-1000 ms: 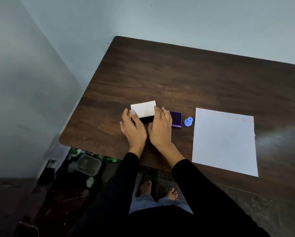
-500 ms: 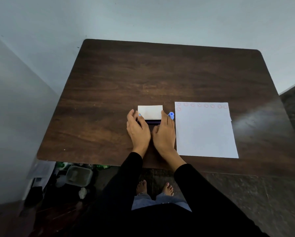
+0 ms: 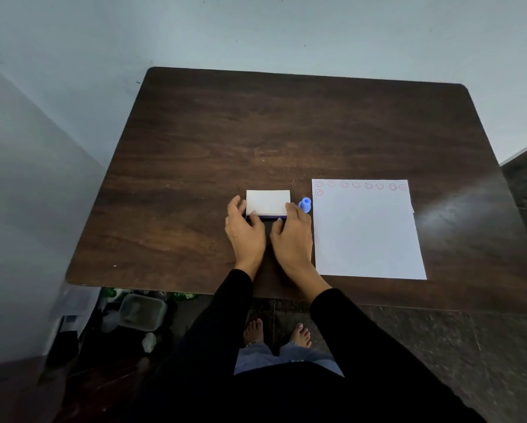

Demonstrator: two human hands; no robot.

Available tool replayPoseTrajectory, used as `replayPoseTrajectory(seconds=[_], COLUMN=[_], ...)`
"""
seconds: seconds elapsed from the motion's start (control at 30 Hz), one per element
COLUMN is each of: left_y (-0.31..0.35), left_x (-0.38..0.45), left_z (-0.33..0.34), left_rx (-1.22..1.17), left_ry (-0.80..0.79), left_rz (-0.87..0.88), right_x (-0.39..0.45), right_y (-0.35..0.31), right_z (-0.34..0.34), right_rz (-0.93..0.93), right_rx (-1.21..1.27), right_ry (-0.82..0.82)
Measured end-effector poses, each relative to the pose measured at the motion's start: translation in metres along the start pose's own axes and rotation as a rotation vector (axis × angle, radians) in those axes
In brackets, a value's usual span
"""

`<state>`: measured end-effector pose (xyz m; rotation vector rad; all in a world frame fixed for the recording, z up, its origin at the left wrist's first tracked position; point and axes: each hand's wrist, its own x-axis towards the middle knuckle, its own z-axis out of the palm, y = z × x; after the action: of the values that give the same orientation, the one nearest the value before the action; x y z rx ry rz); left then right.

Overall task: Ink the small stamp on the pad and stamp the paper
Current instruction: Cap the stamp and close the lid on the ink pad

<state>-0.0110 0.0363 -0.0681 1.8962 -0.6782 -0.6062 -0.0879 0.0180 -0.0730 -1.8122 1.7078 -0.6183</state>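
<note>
1. Dark wood-grain table [image 3: 286, 132] is set against pale blue-grey walls, with dark speckled floor tiles seen at 4 o'clock.
2. White paper [image 3: 366, 236] lies flat on the table at 3 o'clock from the hands; a row of red smiley stamps runs along its far edge, with one more below at the left corner.
3. An ink pad [image 3: 266, 216] with a purple base sits at 12 o'clock from the hands, its white lid [image 3: 267, 202] raised toward the far side.
4. The small blue stamp [image 3: 305, 204] stands upright between the pad and the paper, just beside both.
5. The left hand [image 3: 245, 230] is curled around the pad's left end, fingers narrowly bent and touching it.
6. The right hand [image 3: 292, 236] is laid over the pad's right end, fingers close together on the lid's corner.
7. Under the table at 8 o'clock, a clear plastic container [image 3: 141, 311] is seen on the floor; its contents cannot be made out.
</note>
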Motion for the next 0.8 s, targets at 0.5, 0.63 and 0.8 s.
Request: replayPoseTrajectory(seconds=[0.5, 0.63, 0.8], left_y=[-0.0062, -0.0071, -0.0083], left_x=[0.0, 0.0006, -0.0022], left_z=[0.0003, -0.0004, 0.0012], left_rx=[0.077, 0.079, 0.086], left_ry=[-0.026, -0.036, -0.031], left_rz=[0.019, 0.011, 0.031], right_x=[-0.0036, -0.0051, -0.0077], right_y=[0.0024, 0.0015, 0.0041], right_z=[-0.002, -0.0022, -0.0033], right_rz=[-0.063, -0.051, -0.038], right_rx=[-0.072, -0.064, -0.037], right_ry=[-0.052, -0.054, -0.052])
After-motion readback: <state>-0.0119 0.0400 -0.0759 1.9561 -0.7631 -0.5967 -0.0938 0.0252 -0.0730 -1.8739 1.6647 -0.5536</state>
